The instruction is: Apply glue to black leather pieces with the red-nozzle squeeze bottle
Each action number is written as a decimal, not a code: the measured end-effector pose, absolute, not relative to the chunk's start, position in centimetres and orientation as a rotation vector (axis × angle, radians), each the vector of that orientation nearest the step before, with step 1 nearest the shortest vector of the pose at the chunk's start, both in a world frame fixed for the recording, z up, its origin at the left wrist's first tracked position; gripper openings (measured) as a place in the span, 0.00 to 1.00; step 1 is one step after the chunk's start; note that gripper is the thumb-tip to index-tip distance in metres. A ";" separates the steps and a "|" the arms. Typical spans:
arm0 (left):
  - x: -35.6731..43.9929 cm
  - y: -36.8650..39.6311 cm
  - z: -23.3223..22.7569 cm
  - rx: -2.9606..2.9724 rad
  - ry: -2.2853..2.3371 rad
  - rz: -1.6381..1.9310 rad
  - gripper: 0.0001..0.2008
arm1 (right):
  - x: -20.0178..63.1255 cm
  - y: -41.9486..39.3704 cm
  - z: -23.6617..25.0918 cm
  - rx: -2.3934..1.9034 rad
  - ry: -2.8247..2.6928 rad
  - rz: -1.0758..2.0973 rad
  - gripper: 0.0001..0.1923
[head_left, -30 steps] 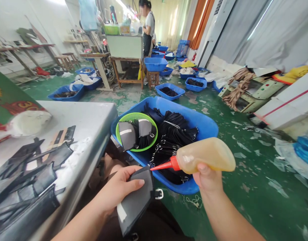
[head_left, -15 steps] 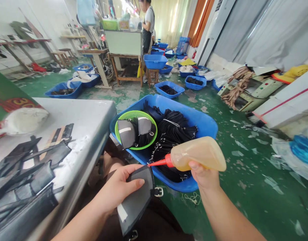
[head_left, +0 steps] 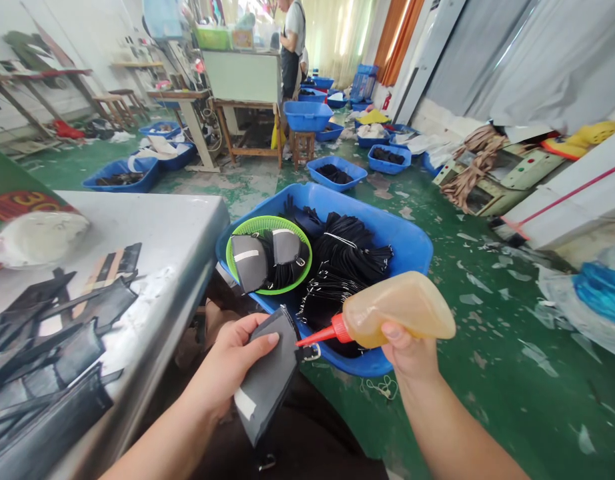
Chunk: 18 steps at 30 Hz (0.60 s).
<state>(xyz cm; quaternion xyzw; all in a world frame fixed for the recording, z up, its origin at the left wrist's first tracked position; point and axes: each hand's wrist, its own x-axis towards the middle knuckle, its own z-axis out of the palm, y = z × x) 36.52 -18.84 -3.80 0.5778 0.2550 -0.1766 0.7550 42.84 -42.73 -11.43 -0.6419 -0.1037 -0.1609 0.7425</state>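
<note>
**Glue nozzle at the edge of a hand-held grey piece**

Since half a second ago the grey fabric piece [head_left: 267, 377] has been tilted and lifted slightly; its upper corner now sits higher, and the red nozzle [head_left: 317, 335] is met at its right edge rather than its top. The view has also drifted a little downward.

Nearest: the left hand [head_left: 232, 363] is closed around the grey fabric piece, thumb laid across its face, fingers behind. A white strip is seen at the piece's lower left corner, and a small metal buckle [head_left: 310, 352] hangs at its right edge, just below the nozzle tip. The piece is held over the lap, in front of the blue tub [head_left: 407, 247].

The right hand [head_left: 412, 350] is wrapped around the underside of a squeeze bottle [head_left: 400, 308] of amber liquid, held on its side with the nozzle pointing left, its tip touching the piece's edge.

To the left, a grey table [head_left: 152, 233] carries dark strips [head_left: 52, 347] fanned across its near end.

Beyond the hands, the blue tub holds bundles of black straps [head_left: 347, 257] and a green basket [head_left: 267, 227] with two more grey pieces in it.

Farther off, more blue tubs [head_left: 336, 175] are scattered over the green floor [head_left: 487, 347], and a person [head_left: 291, 40] stands at a workbench [head_left: 242, 77].
</note>
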 end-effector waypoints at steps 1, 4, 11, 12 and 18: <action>36.5 -18.9 -3.8 1.268 0.565 -0.374 0.16 | 42.8 -42.8 -11.5 -1.396 -0.232 -0.345 0.14; 36.6 -19.0 -3.9 1.280 0.576 -0.344 0.16 | 42.6 -42.8 -11.6 -1.352 -0.224 -0.316 0.14; 36.7 -19.4 -3.6 1.217 0.597 -0.269 0.16 | 42.0 -42.5 -12.3 -1.307 -0.180 -0.365 0.14; 36.7 -19.5 -3.6 1.212 0.598 -0.266 0.16 | 42.0 -42.7 -12.6 -1.307 -0.179 -0.358 0.15; 36.7 -19.6 -3.6 1.197 0.607 -0.274 0.15 | 41.3 -44.0 -15.0 -1.346 -0.210 -0.247 0.21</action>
